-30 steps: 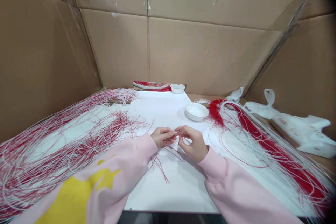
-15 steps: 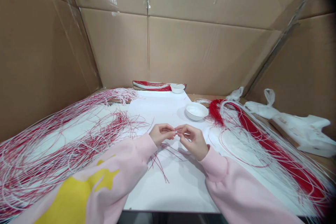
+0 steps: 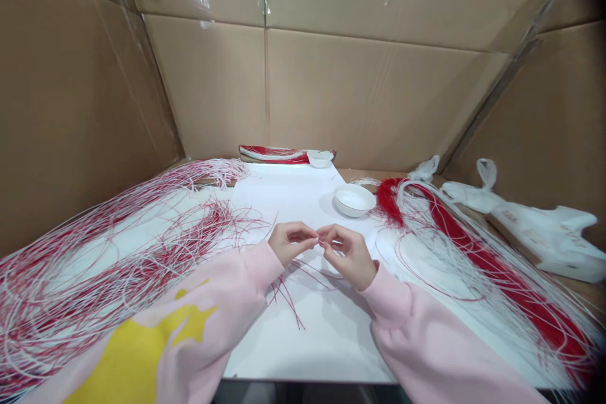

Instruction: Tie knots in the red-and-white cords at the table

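Note:
Over the middle of the white table (image 3: 303, 344), my left hand (image 3: 291, 243) and my right hand (image 3: 350, 255) meet at the fingertips. Both are closed in a pinch on a thin cord (image 3: 322, 242), of which only a tiny piece shows between them. Its colour and any knot in it are too small to make out. Red cord ends (image 3: 290, 303) hang or lie below my left hand, and more thin strands run under my right hand.
Long bundles of red and white cords (image 3: 142, 278) spread along the left. To the right lie red cords (image 3: 502, 271) with white ones. A white bowl (image 3: 355, 200) stands beyond my hands, before a mirror (image 3: 274, 154). White plastic bags (image 3: 549, 233) lie far right, by cardboard walls (image 3: 379, 95).
My fingertips have shifted very slightly, and less of the cord shows between them. The rest looks the same.

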Demonstrator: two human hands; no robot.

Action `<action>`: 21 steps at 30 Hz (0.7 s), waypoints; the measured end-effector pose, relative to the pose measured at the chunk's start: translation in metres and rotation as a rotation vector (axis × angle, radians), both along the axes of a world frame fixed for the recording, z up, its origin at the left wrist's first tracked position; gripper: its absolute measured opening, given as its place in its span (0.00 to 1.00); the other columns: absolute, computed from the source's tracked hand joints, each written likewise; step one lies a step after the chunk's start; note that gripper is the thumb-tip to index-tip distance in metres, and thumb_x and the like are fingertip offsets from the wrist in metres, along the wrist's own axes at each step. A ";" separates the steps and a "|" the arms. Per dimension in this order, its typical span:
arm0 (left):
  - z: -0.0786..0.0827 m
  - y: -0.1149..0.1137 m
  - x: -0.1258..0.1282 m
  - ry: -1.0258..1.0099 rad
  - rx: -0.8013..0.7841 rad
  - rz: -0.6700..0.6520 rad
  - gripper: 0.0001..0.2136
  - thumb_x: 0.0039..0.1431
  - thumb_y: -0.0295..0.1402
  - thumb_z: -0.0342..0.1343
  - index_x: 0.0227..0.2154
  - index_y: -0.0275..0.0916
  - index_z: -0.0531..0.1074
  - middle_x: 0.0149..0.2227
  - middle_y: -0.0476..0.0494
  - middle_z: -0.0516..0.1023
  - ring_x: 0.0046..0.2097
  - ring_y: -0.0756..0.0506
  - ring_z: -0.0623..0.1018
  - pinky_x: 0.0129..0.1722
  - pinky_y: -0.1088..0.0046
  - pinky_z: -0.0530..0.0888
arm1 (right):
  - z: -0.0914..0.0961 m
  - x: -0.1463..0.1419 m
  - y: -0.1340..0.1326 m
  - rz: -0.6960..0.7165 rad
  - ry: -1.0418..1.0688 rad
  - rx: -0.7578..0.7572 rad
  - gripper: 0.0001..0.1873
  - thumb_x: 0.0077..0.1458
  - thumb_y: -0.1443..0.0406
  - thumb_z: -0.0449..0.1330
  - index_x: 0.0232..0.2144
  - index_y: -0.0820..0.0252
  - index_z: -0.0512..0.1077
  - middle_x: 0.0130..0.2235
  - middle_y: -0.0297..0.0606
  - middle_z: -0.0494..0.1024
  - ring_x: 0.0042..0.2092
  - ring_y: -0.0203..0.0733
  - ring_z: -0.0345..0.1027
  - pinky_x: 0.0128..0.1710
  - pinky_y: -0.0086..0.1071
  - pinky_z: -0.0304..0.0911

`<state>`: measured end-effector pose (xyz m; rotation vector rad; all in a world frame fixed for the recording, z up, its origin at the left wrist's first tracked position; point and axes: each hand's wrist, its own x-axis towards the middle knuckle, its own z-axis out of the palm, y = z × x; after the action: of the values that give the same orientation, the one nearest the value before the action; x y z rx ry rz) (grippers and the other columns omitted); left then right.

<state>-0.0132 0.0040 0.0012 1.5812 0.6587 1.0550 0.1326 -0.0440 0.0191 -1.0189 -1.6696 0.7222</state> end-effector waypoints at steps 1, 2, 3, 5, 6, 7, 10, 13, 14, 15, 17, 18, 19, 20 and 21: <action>0.000 0.000 0.000 -0.005 -0.008 -0.006 0.09 0.41 0.33 0.59 0.24 0.32 0.72 0.26 0.44 0.73 0.28 0.50 0.73 0.33 0.74 0.71 | 0.000 0.000 0.000 0.003 -0.001 0.003 0.06 0.43 0.74 0.53 0.20 0.61 0.60 0.33 0.39 0.72 0.35 0.36 0.68 0.33 0.31 0.67; 0.000 0.000 0.000 -0.007 -0.013 -0.009 0.09 0.41 0.33 0.59 0.24 0.32 0.72 0.26 0.44 0.73 0.28 0.50 0.73 0.33 0.74 0.70 | 0.000 0.000 0.000 0.005 0.000 0.006 0.06 0.43 0.74 0.53 0.20 0.61 0.60 0.34 0.39 0.72 0.35 0.36 0.68 0.33 0.31 0.67; 0.000 0.000 0.000 -0.008 -0.016 -0.009 0.09 0.41 0.33 0.59 0.24 0.32 0.72 0.26 0.44 0.73 0.28 0.50 0.73 0.33 0.74 0.70 | 0.000 0.000 0.000 0.005 0.000 0.008 0.06 0.43 0.74 0.53 0.20 0.61 0.60 0.33 0.39 0.72 0.35 0.36 0.68 0.33 0.31 0.67; 0.000 0.000 0.000 -0.010 -0.017 -0.008 0.09 0.41 0.34 0.60 0.24 0.32 0.72 0.26 0.44 0.72 0.29 0.50 0.73 0.33 0.74 0.70 | 0.000 0.000 0.000 0.005 0.002 0.009 0.06 0.43 0.74 0.53 0.20 0.61 0.60 0.33 0.39 0.72 0.35 0.36 0.68 0.33 0.31 0.67; 0.000 0.001 0.000 -0.012 -0.016 -0.010 0.09 0.41 0.34 0.60 0.25 0.32 0.72 0.26 0.44 0.72 0.29 0.50 0.73 0.33 0.74 0.70 | 0.000 0.000 0.000 0.005 0.004 0.007 0.06 0.43 0.74 0.53 0.20 0.61 0.60 0.34 0.39 0.72 0.36 0.36 0.68 0.33 0.31 0.67; -0.001 0.001 0.000 -0.014 -0.013 -0.011 0.09 0.41 0.34 0.60 0.25 0.32 0.72 0.26 0.44 0.72 0.29 0.50 0.73 0.33 0.74 0.70 | -0.001 0.000 0.000 0.004 0.007 0.004 0.06 0.43 0.74 0.53 0.20 0.61 0.60 0.34 0.39 0.72 0.36 0.36 0.68 0.33 0.31 0.67; -0.002 0.002 0.000 -0.020 -0.007 -0.020 0.09 0.41 0.33 0.59 0.25 0.32 0.72 0.26 0.44 0.72 0.29 0.50 0.73 0.33 0.74 0.70 | -0.001 0.000 0.000 0.008 0.012 0.000 0.06 0.43 0.74 0.53 0.20 0.61 0.60 0.34 0.39 0.72 0.35 0.36 0.68 0.34 0.31 0.67; -0.002 0.002 -0.001 -0.023 0.000 -0.020 0.08 0.42 0.33 0.59 0.25 0.32 0.72 0.26 0.44 0.72 0.29 0.50 0.73 0.33 0.74 0.70 | -0.001 0.000 0.000 0.016 0.013 -0.001 0.06 0.44 0.74 0.52 0.20 0.61 0.60 0.34 0.40 0.72 0.36 0.36 0.68 0.34 0.31 0.67; -0.002 0.002 -0.001 -0.019 0.002 -0.017 0.08 0.42 0.33 0.59 0.25 0.32 0.72 0.26 0.44 0.72 0.29 0.50 0.73 0.33 0.74 0.70 | -0.001 0.000 0.000 0.016 0.011 -0.001 0.06 0.44 0.74 0.52 0.20 0.61 0.60 0.34 0.40 0.72 0.36 0.36 0.68 0.34 0.31 0.67; -0.002 0.002 -0.001 -0.012 0.005 -0.013 0.08 0.42 0.33 0.59 0.25 0.32 0.72 0.26 0.44 0.72 0.29 0.50 0.73 0.33 0.74 0.70 | -0.001 0.000 0.000 0.014 0.007 -0.002 0.06 0.44 0.74 0.52 0.20 0.61 0.60 0.34 0.39 0.72 0.36 0.36 0.68 0.34 0.31 0.67; -0.002 0.001 -0.001 0.005 0.014 -0.007 0.09 0.42 0.34 0.59 0.24 0.32 0.72 0.26 0.44 0.72 0.29 0.50 0.73 0.33 0.74 0.71 | -0.001 0.000 0.000 0.006 -0.004 0.000 0.06 0.44 0.74 0.52 0.21 0.61 0.60 0.34 0.39 0.72 0.36 0.36 0.68 0.34 0.31 0.67; -0.001 0.001 0.000 0.012 0.018 -0.007 0.09 0.41 0.34 0.59 0.24 0.32 0.72 0.27 0.44 0.72 0.29 0.50 0.73 0.33 0.74 0.71 | -0.001 0.000 0.000 0.004 -0.008 0.003 0.06 0.43 0.74 0.52 0.20 0.61 0.60 0.34 0.39 0.72 0.36 0.36 0.68 0.34 0.31 0.67; -0.001 0.001 0.000 0.017 0.024 -0.008 0.09 0.41 0.34 0.59 0.24 0.32 0.72 0.27 0.43 0.72 0.29 0.50 0.73 0.33 0.74 0.71 | -0.001 0.000 0.000 0.003 -0.013 0.006 0.06 0.43 0.74 0.52 0.20 0.61 0.60 0.34 0.39 0.72 0.36 0.36 0.68 0.33 0.31 0.67; 0.000 0.001 0.000 0.020 0.028 -0.008 0.09 0.42 0.34 0.59 0.24 0.32 0.72 0.27 0.43 0.72 0.29 0.50 0.73 0.33 0.74 0.71 | -0.001 0.000 0.000 0.003 -0.017 0.011 0.06 0.43 0.74 0.52 0.20 0.61 0.60 0.34 0.39 0.72 0.36 0.36 0.68 0.33 0.31 0.67; 0.000 0.001 0.000 0.021 0.033 -0.008 0.09 0.42 0.34 0.59 0.24 0.32 0.72 0.27 0.43 0.72 0.30 0.50 0.73 0.33 0.74 0.71 | -0.001 0.000 0.000 0.005 -0.020 0.016 0.06 0.43 0.74 0.52 0.20 0.61 0.60 0.34 0.39 0.72 0.35 0.36 0.68 0.33 0.31 0.67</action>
<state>-0.0135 0.0045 0.0012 1.6241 0.6517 1.0486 0.1328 -0.0436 0.0179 -1.0147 -1.6929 0.7029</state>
